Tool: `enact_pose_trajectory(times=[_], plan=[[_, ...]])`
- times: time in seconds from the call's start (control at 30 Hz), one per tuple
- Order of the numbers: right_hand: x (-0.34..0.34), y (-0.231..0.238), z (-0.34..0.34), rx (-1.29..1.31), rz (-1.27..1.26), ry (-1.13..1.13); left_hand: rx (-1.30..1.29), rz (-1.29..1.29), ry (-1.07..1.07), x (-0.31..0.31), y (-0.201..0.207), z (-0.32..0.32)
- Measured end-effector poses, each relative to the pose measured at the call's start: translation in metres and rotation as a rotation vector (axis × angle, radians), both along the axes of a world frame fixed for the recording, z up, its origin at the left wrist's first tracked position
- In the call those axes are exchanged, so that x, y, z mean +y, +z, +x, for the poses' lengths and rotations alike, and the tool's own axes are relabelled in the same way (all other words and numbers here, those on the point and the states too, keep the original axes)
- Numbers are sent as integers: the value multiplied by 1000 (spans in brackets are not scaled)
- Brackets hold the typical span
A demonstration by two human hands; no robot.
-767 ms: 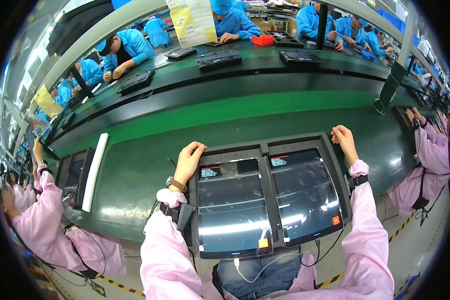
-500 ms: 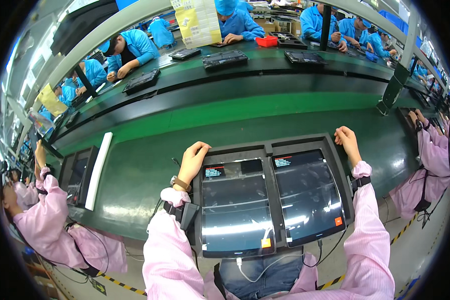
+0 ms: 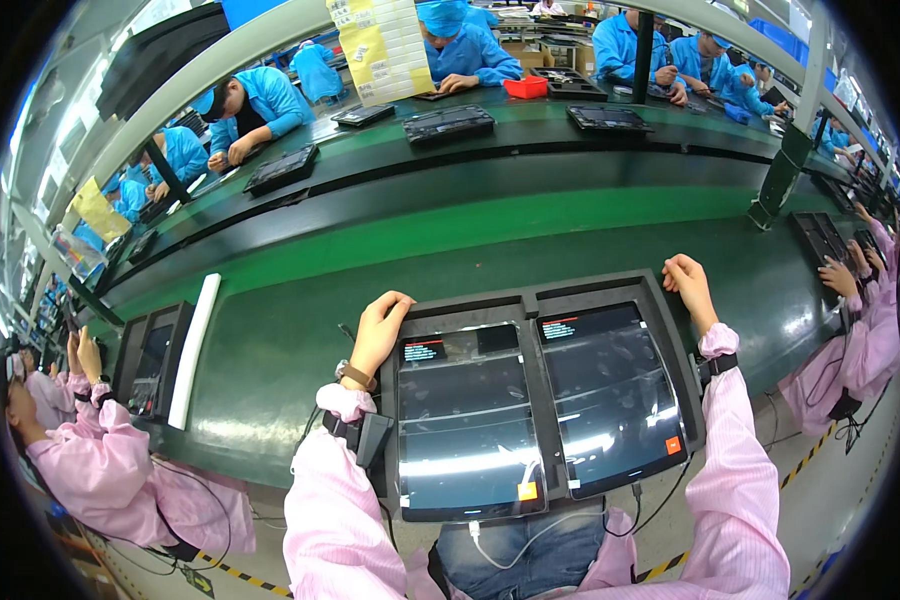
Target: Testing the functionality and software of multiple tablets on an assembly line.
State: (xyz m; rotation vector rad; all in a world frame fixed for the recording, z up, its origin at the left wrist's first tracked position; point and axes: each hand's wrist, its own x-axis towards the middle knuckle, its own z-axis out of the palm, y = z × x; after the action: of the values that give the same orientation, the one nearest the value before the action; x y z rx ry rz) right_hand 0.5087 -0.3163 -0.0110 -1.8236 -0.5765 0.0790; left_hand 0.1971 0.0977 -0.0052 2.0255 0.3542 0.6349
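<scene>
A black two-compartment tray [image 3: 532, 318] lies in front of me, with a tablet in each compartment. The left tablet [image 3: 465, 420] and right tablet [image 3: 615, 400] have dark screens, small lines of text at the top and an orange square low on the right. A white cable [image 3: 500, 565] meets the left tablet's near edge; a dark cable [image 3: 637, 492] meets the right one's. My left hand [image 3: 378, 335] is closed with bent fingers at the tray's far left corner. At the far right corner, my right hand [image 3: 692, 290] curls its fingers against the rim.
On the green bench [image 3: 270, 350] a white strip [image 3: 195, 350] lies beside another black tray [image 3: 153, 365]. Co-workers in pink sit at both sides; others in blue work behind a shelf [image 3: 450, 160] bearing several dark devices. A post [image 3: 782, 175] rises at the right.
My hands keep their places on the tray; the whole view has shifted slightly. The right-hand co-worker's dark tray is now tilted up, and the left-hand co-worker's hands have lowered.
</scene>
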Motion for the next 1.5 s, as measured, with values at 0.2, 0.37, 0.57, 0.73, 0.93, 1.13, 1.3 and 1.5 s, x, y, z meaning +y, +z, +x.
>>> enact_pose_trajectory(times=[0.2, 0.37, 0.57, 0.73, 0.93, 1.13, 1.3, 1.5], plan=[[7, -2, -4, 27, 21, 1, 31, -10, -24, 0, 2, -4], [4, 1, -4, 23, 22, 11, -9, -4, -2, 1, 0, -1], [6, 6, -7, 39, 22, 15, -12, -3, -12, 3, 0, -1], [3, 7, -9, 50, 31, 38, 38, -33, -17, 0, 6, -2], [-8, 9, -23, 60, 48, 70, 52, 40, -24, 1, 4, 1], [-53, 28, -93, 280, 148, -18, 59, 108, 4, 9, 6, -13], [-102, 44, -199, 52, -70, -180, -11, 254, 152, 4, 24, -25], [-88, 35, -305, 216, -156, -66, -100, 206, 239, -82, 99, -118]])
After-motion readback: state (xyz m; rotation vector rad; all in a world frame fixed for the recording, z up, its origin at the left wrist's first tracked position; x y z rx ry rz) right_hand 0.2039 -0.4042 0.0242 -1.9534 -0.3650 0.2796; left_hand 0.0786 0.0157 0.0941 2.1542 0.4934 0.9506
